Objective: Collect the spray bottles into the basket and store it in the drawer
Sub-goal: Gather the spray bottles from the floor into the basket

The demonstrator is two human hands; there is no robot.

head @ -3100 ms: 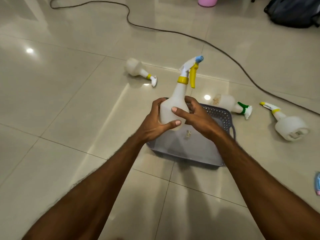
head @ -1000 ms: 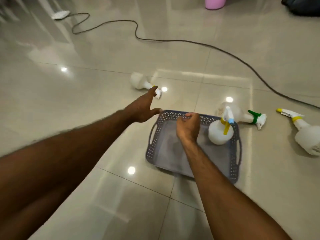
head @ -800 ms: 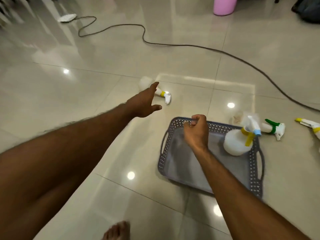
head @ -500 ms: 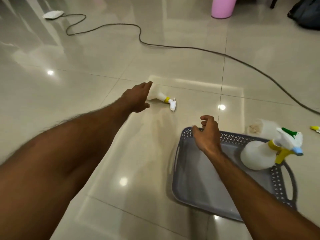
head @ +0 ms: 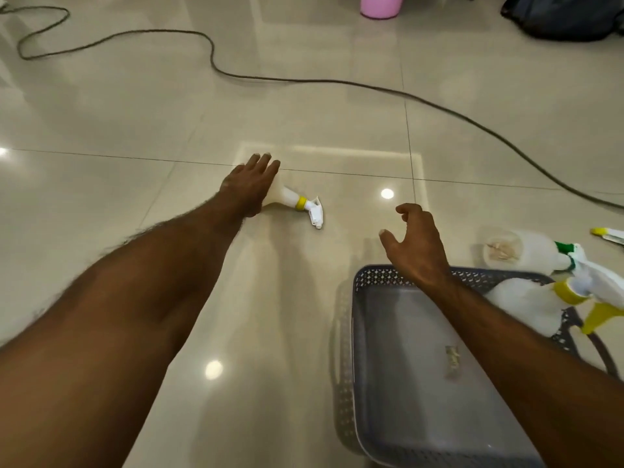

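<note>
Bare glossy tile floor [head: 135,130] is left open between the hands. The left hand [head: 248,187], now laid flat with fingers spread over a fallen spray bottle [head: 297,204], was reaching a moment ago. The right hand [head: 415,246], loosely spread, is held over the basket [head: 371,349] rim; one bottle [head: 526,305] is lodged inside. A cable [head: 304,81] is trailed beyond.

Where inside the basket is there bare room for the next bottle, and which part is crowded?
The basket floor is bare along its left wall and in the middle, crossed only by the right hand's forearm above. Its far right corner is crowded: the yellow-collared bottle lies there, with a green-collared bottle on the floor just beyond that rim.
</note>
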